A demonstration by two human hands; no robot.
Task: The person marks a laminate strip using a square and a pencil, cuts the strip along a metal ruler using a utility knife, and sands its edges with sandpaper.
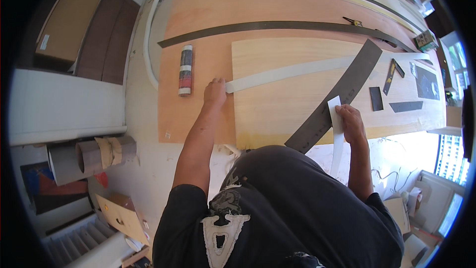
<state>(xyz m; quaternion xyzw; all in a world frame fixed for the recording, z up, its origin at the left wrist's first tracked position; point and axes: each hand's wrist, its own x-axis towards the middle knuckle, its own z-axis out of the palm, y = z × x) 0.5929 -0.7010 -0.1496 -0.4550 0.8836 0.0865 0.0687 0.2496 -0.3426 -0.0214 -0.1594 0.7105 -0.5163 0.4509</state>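
Note:
My left hand (pixel 214 92) is closed on the left end of a long white strip (pixel 297 68), which stretches right across a pale wooden board (pixel 267 116). In my right hand (pixel 351 123), a second white strip (pixel 336 136) is pinched between thumb and fingers. Its upper end lies over a wide dark grey strip (pixel 322 114), and its lower part hangs past the board's front edge. The dark grey strip slants across the board and over the long white strip, sticking out past the front edge. Beside my left hand stands or lies a black, white and red cylinder (pixel 185 71).
A long dark strip (pixel 258 27) curves across the orange-brown tabletop (pixel 198 10). To the right are a small square tool (pixel 391 78), a black rectangular piece (pixel 376 99), a dark offcut (pixel 406 106) and a small box (pixel 425 41). Rolled sheets (pixel 94 156) rest at far left.

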